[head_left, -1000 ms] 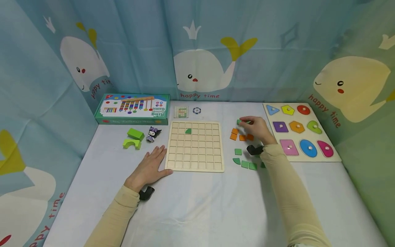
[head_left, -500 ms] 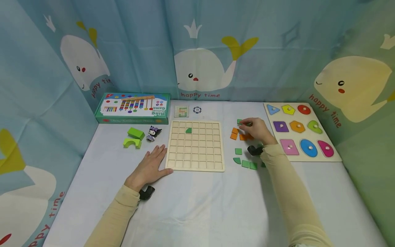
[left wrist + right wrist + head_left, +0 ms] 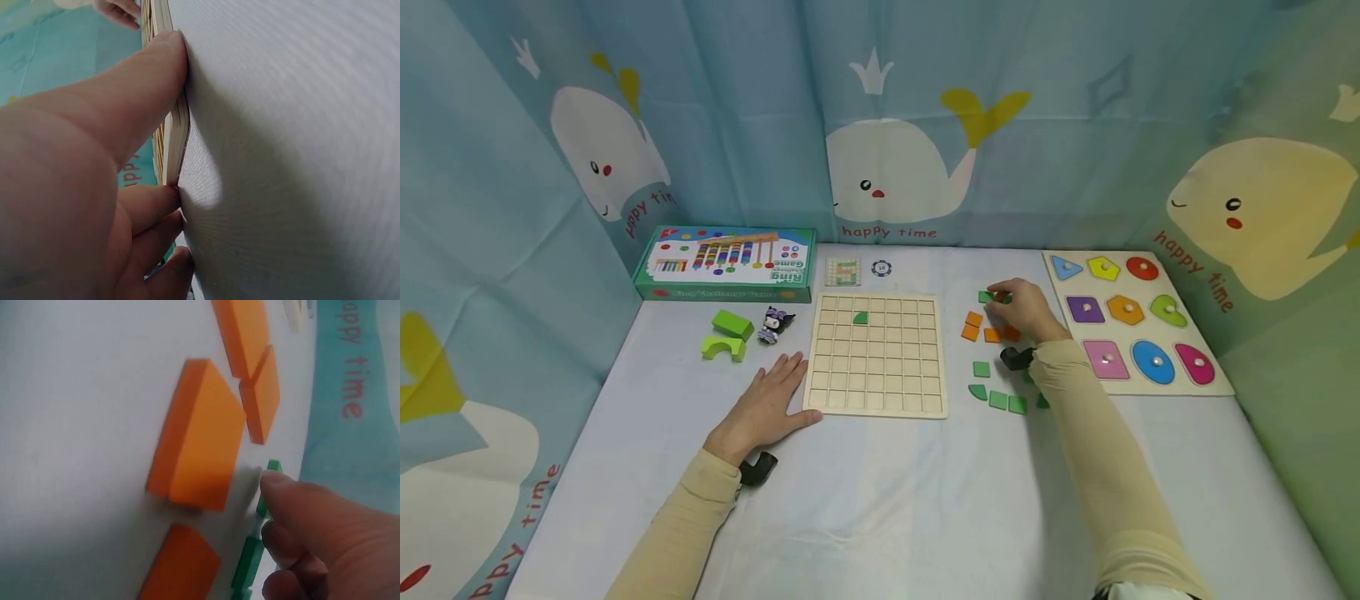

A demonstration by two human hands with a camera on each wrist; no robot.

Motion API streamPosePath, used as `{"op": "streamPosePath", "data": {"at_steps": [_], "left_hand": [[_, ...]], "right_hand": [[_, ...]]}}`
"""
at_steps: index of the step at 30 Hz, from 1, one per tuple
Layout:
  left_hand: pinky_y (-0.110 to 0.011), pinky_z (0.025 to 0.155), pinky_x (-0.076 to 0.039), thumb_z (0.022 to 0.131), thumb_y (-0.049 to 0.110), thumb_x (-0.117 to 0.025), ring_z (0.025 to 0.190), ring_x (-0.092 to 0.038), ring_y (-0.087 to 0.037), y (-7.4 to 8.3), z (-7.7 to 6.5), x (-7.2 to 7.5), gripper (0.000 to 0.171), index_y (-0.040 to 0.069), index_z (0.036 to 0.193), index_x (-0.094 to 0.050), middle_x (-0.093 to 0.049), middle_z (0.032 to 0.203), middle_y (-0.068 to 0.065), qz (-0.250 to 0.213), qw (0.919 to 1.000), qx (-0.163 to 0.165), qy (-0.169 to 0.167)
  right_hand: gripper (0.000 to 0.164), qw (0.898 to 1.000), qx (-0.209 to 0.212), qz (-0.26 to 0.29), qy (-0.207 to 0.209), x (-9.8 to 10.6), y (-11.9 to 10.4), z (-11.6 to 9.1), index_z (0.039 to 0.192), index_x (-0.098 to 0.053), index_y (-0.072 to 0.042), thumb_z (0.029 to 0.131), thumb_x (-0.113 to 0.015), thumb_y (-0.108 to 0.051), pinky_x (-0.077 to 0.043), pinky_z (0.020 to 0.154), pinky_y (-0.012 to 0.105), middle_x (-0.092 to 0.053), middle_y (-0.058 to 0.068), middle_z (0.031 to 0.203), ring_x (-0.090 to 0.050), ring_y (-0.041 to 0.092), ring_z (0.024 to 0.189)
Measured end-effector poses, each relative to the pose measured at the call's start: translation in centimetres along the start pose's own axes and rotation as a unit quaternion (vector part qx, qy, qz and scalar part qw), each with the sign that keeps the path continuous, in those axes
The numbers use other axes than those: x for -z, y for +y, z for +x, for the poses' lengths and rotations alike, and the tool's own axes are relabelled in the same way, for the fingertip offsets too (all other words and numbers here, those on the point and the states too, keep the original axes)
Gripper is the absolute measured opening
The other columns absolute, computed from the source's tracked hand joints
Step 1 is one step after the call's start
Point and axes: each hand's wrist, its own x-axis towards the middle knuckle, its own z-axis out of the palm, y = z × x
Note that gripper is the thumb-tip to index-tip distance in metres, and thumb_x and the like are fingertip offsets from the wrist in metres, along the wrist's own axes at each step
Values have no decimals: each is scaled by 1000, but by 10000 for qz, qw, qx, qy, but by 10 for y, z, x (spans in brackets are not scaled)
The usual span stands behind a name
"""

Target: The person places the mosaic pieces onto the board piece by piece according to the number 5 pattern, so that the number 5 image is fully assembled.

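My left hand [image 3: 760,412] lies spread on the table at the near left corner of a wooden grid board [image 3: 875,357]. Its thumb touches the board's front edge and the fingers reach along the left side. One green quarter-round tile [image 3: 861,318] sits in a cell toward the board's far side. Right of the board, my right hand [image 3: 1026,308] pinches a small green tile [image 3: 262,505] with thumb and fingers, low over the cloth; the fingers partly cover it. More green tiles [image 3: 248,562] lie beside these fingers. Orange tiles [image 3: 972,325] lie just nearer than the hand.
Several green tiles [image 3: 997,400] lie nearer, below the right wrist. A shape puzzle board [image 3: 1116,333] stands at right. At left are a game box [image 3: 722,264], green blocks [image 3: 724,348] and a figurine [image 3: 773,323]. Behind the grid lie a pattern card [image 3: 842,272] and a chip [image 3: 882,267].
The right hand has shifted slightly away from me among the green tiles, uncovering more of the orange ones. The left hand stays in place at the board's corner.
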Motion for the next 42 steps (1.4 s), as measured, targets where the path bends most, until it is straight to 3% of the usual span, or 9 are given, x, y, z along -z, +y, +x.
{"op": "streamPosePath", "data": {"at_steps": [11,30,42], "left_hand": [[-58,113,-15,90,51,-65,145,-14,-35,0,0,1,90,-4,151,-27,-20,158,-18,19,10000,-31,1],[-58,112,-15,89,48,-67,145,-14,-35,0,-1,1,90,-4,151,-28,-21,158,-19,-20,10000,-57,45],[-57,113,-15,90,50,-66,145,-14,-34,-1,0,-1,90,-4,151,-28,-21,159,-17,-16,10000,-33,43]], "right_hand": [[32,9999,60,97,55,-6,-5,-2,120,-66,4,91,-70,-11,-45,81,45,-58,21,106,-49,34,92],[32,9981,-11,266,-557,-8,-13,-9,109,-72,0,91,-72,-27,-43,64,34,-62,13,97,-52,26,78],[41,9977,-116,196,-639,-10,-15,-11,115,-68,4,90,-73,-28,-46,70,36,-61,16,102,-51,29,86]]}}
